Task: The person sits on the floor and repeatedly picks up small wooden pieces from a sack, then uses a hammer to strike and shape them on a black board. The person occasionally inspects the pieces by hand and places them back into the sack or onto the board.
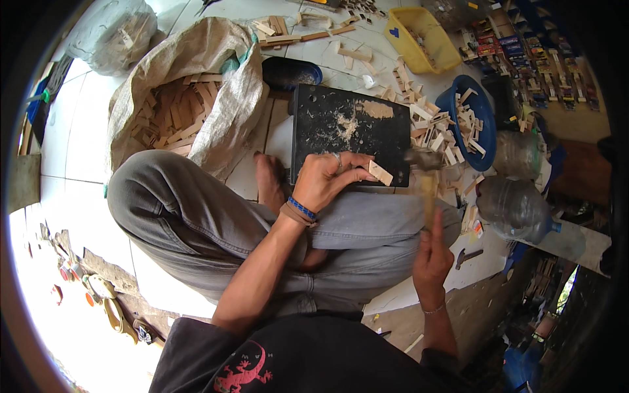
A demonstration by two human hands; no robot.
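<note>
Small pale wood block [380, 173] pinched tilted beside blurred hammer [424, 171].

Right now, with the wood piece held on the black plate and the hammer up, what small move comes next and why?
Probably bring the hammer down on the small wood piece. The left hand pins that piece at the near edge of the black plate, and the right hand holds the hammer with its blurred head just beside it.

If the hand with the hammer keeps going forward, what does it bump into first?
Probably the small wood piece that the left hand holds on the black plate; the right hand aims its hammer there, though depth is unclear.
</note>
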